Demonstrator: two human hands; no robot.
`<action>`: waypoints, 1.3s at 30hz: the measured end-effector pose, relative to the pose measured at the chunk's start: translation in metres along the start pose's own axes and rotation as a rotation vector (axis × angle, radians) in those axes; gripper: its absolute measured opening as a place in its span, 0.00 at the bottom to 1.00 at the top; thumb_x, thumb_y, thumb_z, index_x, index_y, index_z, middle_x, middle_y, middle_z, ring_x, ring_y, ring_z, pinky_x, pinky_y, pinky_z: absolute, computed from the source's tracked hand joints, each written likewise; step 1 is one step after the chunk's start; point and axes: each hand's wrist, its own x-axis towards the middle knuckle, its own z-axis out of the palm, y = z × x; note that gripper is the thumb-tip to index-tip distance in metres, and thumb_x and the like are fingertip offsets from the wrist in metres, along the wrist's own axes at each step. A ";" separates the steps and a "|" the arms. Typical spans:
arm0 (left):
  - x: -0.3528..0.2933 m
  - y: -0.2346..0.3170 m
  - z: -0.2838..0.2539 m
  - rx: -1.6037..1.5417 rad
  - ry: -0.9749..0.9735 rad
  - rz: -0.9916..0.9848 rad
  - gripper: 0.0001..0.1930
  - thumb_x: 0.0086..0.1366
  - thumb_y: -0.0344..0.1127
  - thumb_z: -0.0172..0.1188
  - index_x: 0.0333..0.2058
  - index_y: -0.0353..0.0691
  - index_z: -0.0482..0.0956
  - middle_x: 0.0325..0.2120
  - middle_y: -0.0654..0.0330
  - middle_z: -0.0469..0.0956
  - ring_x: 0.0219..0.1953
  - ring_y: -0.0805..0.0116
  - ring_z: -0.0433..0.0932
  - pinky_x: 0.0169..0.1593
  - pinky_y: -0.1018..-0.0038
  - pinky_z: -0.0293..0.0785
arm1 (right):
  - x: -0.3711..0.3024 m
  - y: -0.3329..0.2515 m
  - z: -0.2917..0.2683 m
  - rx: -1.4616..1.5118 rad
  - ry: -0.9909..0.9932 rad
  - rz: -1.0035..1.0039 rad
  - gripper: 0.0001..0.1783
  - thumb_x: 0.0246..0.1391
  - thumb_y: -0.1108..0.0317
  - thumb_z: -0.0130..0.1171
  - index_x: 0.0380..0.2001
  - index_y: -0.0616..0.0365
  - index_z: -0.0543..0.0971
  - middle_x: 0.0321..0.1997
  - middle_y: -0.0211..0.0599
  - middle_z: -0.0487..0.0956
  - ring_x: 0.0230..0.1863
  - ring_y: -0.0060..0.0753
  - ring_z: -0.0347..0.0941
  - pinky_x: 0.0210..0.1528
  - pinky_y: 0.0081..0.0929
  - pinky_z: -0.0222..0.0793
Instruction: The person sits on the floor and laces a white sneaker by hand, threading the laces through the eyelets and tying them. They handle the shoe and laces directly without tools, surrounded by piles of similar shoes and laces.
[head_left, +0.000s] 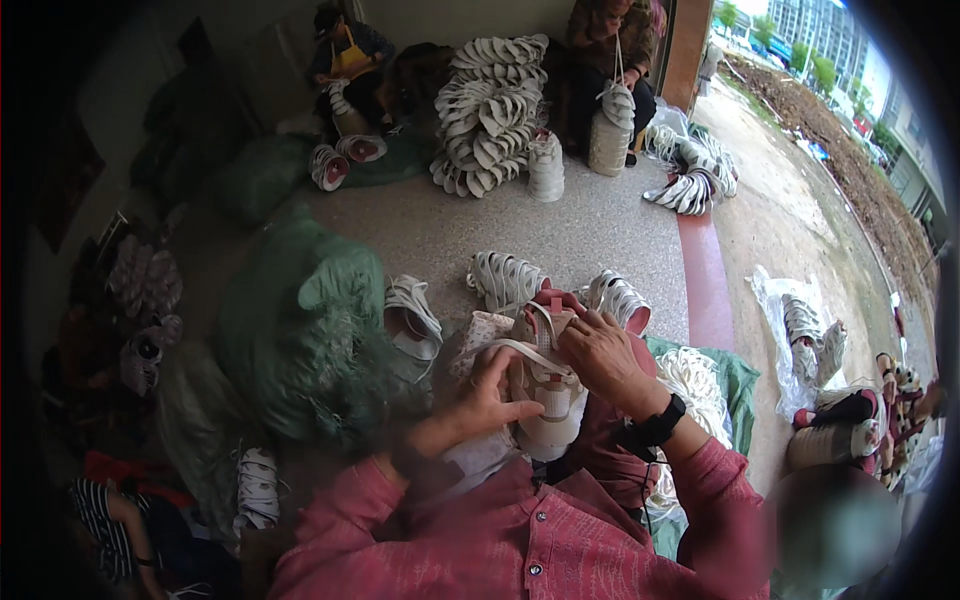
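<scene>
A white and pale pink shoe upper [556, 432] stands between my hands over my lap, toe toward me. A flat white shoelace [517, 346] loops loosely across its opening. My left hand [478, 398] is at the left side, its fingers closed by the lace and its thumb stretched along the upper. On the other side, my right hand [608, 362] has its fingers bent in a pinch at the eyelet edge; the fingertips are partly hidden. Beyond them lie two bundles of nested shoe uppers, a left one [507, 280] and a right one [618, 298].
A big green sack [305, 325] bulges at the left, beside a white upper [413, 318]. White laces [692, 385] pile on a green sack at the right. A tall heap of uppers [490, 115] stands farther off, between two seated people. More uppers lie by the doorway.
</scene>
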 end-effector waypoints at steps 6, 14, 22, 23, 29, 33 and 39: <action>0.021 -0.012 0.014 0.342 -0.017 0.184 0.52 0.39 0.52 0.78 0.61 0.40 0.62 0.60 0.49 0.58 0.64 0.47 0.57 0.66 0.55 0.54 | -0.005 0.006 0.015 0.004 0.026 -0.007 0.07 0.52 0.66 0.59 0.32 0.54 0.72 0.36 0.36 0.75 0.41 0.40 0.74 0.49 0.37 0.58; 0.021 -0.007 0.015 0.321 -0.020 0.096 0.54 0.42 0.50 0.78 0.64 0.42 0.56 0.61 0.51 0.56 0.64 0.49 0.56 0.67 0.57 0.54 | -0.001 0.007 0.026 0.284 0.080 0.172 0.06 0.52 0.66 0.60 0.33 0.50 0.74 0.34 0.30 0.76 0.38 0.40 0.73 0.46 0.37 0.56; -0.025 -0.020 -0.070 -1.246 0.250 -0.259 0.12 0.73 0.43 0.49 0.38 0.41 0.73 0.39 0.58 0.76 0.50 0.61 0.74 0.58 0.59 0.69 | -0.038 -0.020 -0.061 1.489 0.294 0.738 0.07 0.65 0.66 0.51 0.43 0.54 0.73 0.27 0.25 0.70 0.28 0.19 0.69 0.39 0.22 0.71; -0.038 -0.029 -0.089 -1.316 0.301 -0.235 0.12 0.73 0.42 0.48 0.34 0.42 0.74 0.37 0.58 0.77 0.48 0.61 0.76 0.56 0.59 0.71 | -0.053 -0.006 -0.068 1.537 0.436 0.725 0.07 0.65 0.65 0.51 0.42 0.54 0.74 0.24 0.22 0.67 0.26 0.17 0.65 0.33 0.22 0.70; -0.166 -0.117 -0.180 -1.475 0.780 -0.224 0.10 0.71 0.37 0.50 0.31 0.41 0.76 0.34 0.61 0.80 0.44 0.65 0.78 0.58 0.61 0.70 | -0.189 0.090 -0.102 1.696 1.009 0.788 0.13 0.66 0.65 0.51 0.51 0.59 0.71 0.25 0.19 0.63 0.24 0.16 0.60 0.34 0.19 0.64; -0.229 -0.154 -0.233 -1.517 1.129 -0.284 0.09 0.69 0.33 0.50 0.29 0.40 0.75 0.29 0.60 0.79 0.37 0.65 0.80 0.56 0.61 0.73 | -0.304 0.143 -0.080 1.789 0.987 0.863 0.09 0.62 0.69 0.56 0.43 0.60 0.74 0.34 0.27 0.76 0.31 0.24 0.72 0.45 0.23 0.71; -0.243 -0.138 -0.265 -1.457 1.160 -0.282 0.10 0.73 0.35 0.47 0.38 0.39 0.76 0.16 0.69 0.63 0.16 0.77 0.61 0.20 0.78 0.60 | -0.310 0.105 -0.068 1.318 0.642 1.488 0.15 0.61 0.70 0.51 0.49 0.63 0.70 0.30 0.40 0.79 0.33 0.35 0.78 0.34 0.35 0.79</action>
